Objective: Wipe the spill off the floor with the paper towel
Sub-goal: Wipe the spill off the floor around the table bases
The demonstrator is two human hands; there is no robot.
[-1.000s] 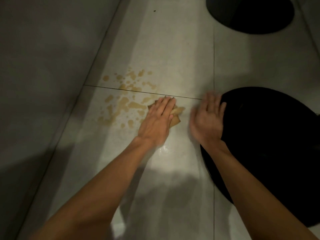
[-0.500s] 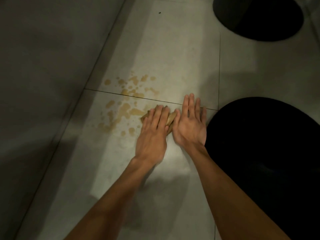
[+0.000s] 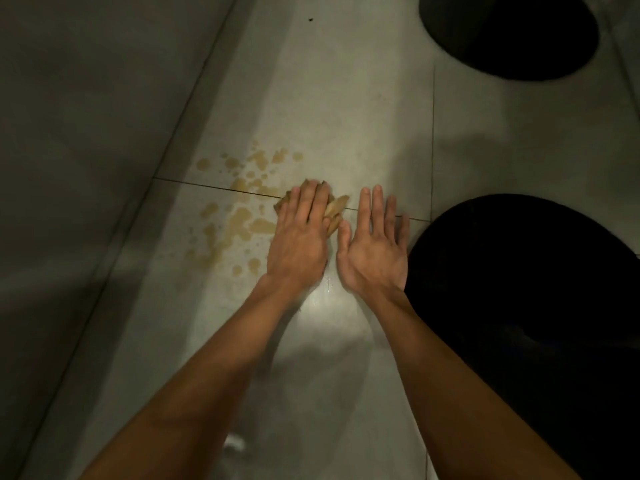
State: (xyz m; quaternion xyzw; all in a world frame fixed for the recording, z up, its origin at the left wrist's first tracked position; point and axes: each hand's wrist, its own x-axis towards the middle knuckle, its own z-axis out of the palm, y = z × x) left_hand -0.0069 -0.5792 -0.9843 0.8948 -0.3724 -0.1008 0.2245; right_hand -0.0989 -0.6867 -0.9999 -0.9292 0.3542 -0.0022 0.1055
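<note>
A brownish spill (image 3: 239, 223) lies in blotches and drops on the pale floor tiles, spread across a grout line. A crumpled, stained paper towel (image 3: 336, 211) sits at the spill's right edge. My left hand (image 3: 301, 237) presses flat on the towel with straight fingers and covers most of it. My right hand (image 3: 375, 247) rests flat on the floor just right of the towel, fingers spread, its thumb close to the towel's edge.
A grey wall (image 3: 86, 150) runs along the left. A large black round object (image 3: 540, 323) lies on the floor right of my right hand, and another black round shape (image 3: 512, 32) sits at the top right.
My right hand came in from the black object to beside my left hand, then spread flat on the floor. My left hand and the towel slid slightly forward over the grout line.
</note>
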